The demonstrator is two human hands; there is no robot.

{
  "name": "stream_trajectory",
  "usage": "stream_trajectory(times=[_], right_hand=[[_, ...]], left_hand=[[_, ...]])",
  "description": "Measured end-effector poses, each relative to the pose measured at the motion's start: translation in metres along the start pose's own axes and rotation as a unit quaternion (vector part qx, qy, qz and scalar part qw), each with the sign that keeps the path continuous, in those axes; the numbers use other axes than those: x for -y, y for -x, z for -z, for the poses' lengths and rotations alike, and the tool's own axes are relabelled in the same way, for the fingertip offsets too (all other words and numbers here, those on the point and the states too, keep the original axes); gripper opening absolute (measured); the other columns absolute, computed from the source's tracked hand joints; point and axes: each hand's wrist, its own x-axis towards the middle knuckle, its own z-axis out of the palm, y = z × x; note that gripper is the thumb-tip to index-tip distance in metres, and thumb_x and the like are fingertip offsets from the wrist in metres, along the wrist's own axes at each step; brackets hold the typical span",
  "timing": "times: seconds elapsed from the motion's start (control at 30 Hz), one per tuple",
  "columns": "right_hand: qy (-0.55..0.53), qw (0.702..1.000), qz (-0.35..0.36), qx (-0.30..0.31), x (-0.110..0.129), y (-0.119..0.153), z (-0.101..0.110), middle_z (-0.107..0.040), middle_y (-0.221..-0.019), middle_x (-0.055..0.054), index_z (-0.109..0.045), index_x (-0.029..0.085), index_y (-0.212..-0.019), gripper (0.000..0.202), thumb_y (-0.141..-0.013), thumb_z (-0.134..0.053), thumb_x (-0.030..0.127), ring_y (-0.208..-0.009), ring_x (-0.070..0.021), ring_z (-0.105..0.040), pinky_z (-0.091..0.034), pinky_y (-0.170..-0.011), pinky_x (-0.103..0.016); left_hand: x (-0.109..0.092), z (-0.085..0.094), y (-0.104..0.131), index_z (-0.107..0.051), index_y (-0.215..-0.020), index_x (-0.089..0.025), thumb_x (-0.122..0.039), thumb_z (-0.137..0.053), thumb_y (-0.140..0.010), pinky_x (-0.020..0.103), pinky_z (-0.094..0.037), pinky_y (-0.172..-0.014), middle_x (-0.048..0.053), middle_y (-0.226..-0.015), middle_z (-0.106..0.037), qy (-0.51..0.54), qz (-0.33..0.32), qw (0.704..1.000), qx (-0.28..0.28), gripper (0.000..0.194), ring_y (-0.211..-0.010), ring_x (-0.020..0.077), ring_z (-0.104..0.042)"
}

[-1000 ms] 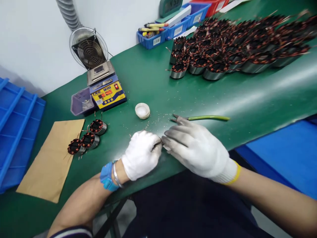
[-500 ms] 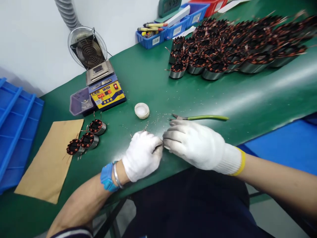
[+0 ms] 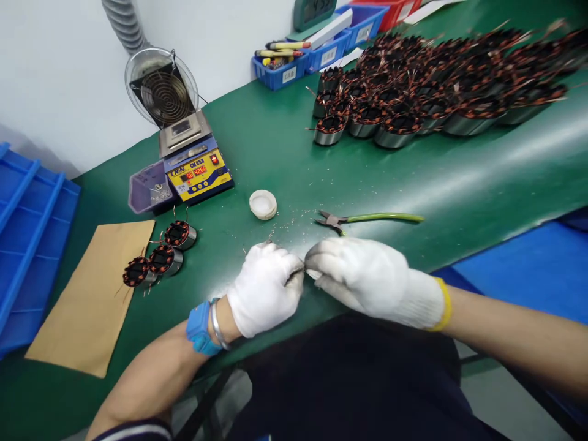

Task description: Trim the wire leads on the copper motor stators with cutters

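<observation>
My left hand, in a white glove, is closed near the table's front edge; what it holds is mostly hidden, with thin wires showing at its far side. My right hand, gloved too, is closed with its fingertips against the left hand's; a small pale piece shows between its fingers, too small to name. Just beyond the right hand lie green-handled cutters, their jaws apart. A small round white dish sits beyond the left hand.
Three wound coils stand at the left by a brown sheet. Behind them are a yellow-blue heating unit and a purple tray. Many coils fill the back right. Blue bins line the wall.
My right hand's fingers have bent and drawn slightly toward me, uncovering more of the cutters and a pale piece. My left hand has barely moved. The heating unit's display reads differently.
</observation>
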Motion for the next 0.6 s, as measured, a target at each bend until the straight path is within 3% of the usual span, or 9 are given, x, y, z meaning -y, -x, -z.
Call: stream_trajectory(times=[0.07, 0.13, 0.2, 0.3, 0.37, 0.43, 0.5, 0.53, 0.6], right_hand=[[-0.160, 0.978, -0.121, 0.058, 0.0045, -0.0012, -0.0040, -0.071, -0.071, -0.005, -0.063, 0.019, -0.083, 0.028, -0.098, -0.042, 0.030, -0.062, -0.0179, -0.066, -0.051, -0.058, -0.028], [-0.214, 0.958, -0.172, 0.078, 0.0062, -0.0011, -0.0052, -0.068, -0.063, -0.002, -0.061, 0.020, -0.081, 0.028, -0.098, -0.041, 0.029, -0.055, -0.0167, -0.064, -0.050, -0.053, -0.027], [-0.138, 0.982, -0.126, 0.027, 0.0038, 0.0003, -0.0031, -0.072, -0.074, -0.005, -0.065, 0.019, -0.085, 0.020, -0.093, -0.050, 0.030, -0.064, -0.0203, -0.068, -0.053, -0.060, -0.031], [0.030, 0.998, 0.042, -0.046, -0.0020, 0.0026, 0.0005, -0.075, -0.097, -0.013, -0.071, 0.019, -0.094, 0.019, -0.090, -0.054, 0.025, -0.089, -0.0277, -0.070, -0.054, -0.085, -0.044], [0.005, 0.998, 0.057, -0.035, -0.0023, 0.0031, -0.0009, -0.075, -0.096, -0.013, -0.071, 0.019, -0.092, 0.020, -0.092, -0.051, 0.024, -0.089, -0.0264, -0.070, -0.054, -0.087, -0.043], [-0.149, 0.988, -0.046, -0.004, 0.0011, 0.0027, -0.0050, -0.074, -0.082, -0.009, -0.066, 0.019, -0.085, 0.023, -0.095, -0.047, 0.029, -0.074, -0.0212, -0.069, -0.056, -0.073, -0.035], [-0.308, 0.936, -0.164, 0.052, 0.0054, 0.0019, -0.0081, -0.070, -0.070, -0.004, -0.060, 0.020, -0.080, 0.027, -0.097, -0.042, 0.033, -0.060, -0.0179, -0.066, -0.054, -0.059, -0.029], [-0.331, 0.920, -0.199, 0.072, 0.0067, 0.0016, -0.0082, -0.069, -0.067, -0.003, -0.058, 0.021, -0.079, 0.027, -0.096, -0.041, 0.032, -0.057, -0.0175, -0.066, -0.053, -0.057, -0.029], [-0.234, 0.953, -0.184, 0.056, 0.0062, 0.0015, -0.0050, -0.072, -0.074, -0.006, -0.062, 0.021, -0.082, 0.022, -0.093, -0.048, 0.033, -0.064, -0.0205, -0.068, -0.054, -0.060, -0.032]], left_hand=[[0.0003, -0.0001, 0.0003, -0.067, -0.078, -0.020, -0.016, -0.053, -0.090, 0.036, -0.050, -0.084, 0.004, -0.078, -0.069, -0.002, -0.001, 1.000, 0.006, 0.019, -0.082, 0.0209, -0.062], [0.0007, -0.0006, 0.0004, -0.066, -0.077, -0.021, -0.017, -0.053, -0.090, 0.036, -0.050, -0.084, 0.003, -0.077, -0.069, -0.002, -0.006, 1.000, 0.010, 0.019, -0.082, 0.0207, -0.062], [0.0008, -0.0014, 0.0004, -0.066, -0.078, -0.021, -0.017, -0.052, -0.091, 0.036, -0.049, -0.084, 0.003, -0.076, -0.069, 0.000, -0.012, 1.000, 0.009, 0.020, -0.081, 0.0206, -0.061], [0.0007, -0.0022, 0.0005, -0.066, -0.078, -0.021, -0.016, -0.051, -0.091, 0.037, -0.049, -0.084, 0.004, -0.078, -0.070, 0.001, -0.010, 1.000, 0.006, 0.020, -0.081, 0.0211, -0.061], [0.0008, -0.0023, 0.0007, -0.066, -0.078, -0.021, -0.016, -0.051, -0.091, 0.037, -0.049, -0.084, 0.004, -0.078, -0.070, 0.002, -0.008, 1.000, 0.005, 0.020, -0.082, 0.0213, -0.061], [0.0012, -0.0022, 0.0009, -0.065, -0.078, -0.021, -0.016, -0.051, -0.091, 0.038, -0.048, -0.084, 0.004, -0.078, -0.069, 0.000, -0.008, 1.000, 0.004, 0.020, -0.082, 0.0217, -0.061], [0.0013, -0.0019, 0.0009, -0.065, -0.077, -0.021, -0.016, -0.052, -0.091, 0.038, -0.048, -0.084, 0.004, -0.077, -0.069, -0.002, -0.009, 1.000, 0.005, 0.019, -0.081, 0.0220, -0.061], [0.0012, -0.0018, 0.0008, -0.065, -0.076, -0.020, -0.016, -0.053, -0.091, 0.038, -0.048, -0.083, 0.004, -0.076, -0.069, -0.002, -0.010, 1.000, 0.007, 0.019, -0.081, 0.0220, -0.061], [0.0008, -0.0018, 0.0006, -0.065, -0.076, -0.020, -0.016, -0.052, -0.091, 0.037, -0.048, -0.083, 0.004, -0.076, -0.069, 0.000, -0.009, 1.000, 0.008, 0.020, -0.081, 0.0214, -0.061]])
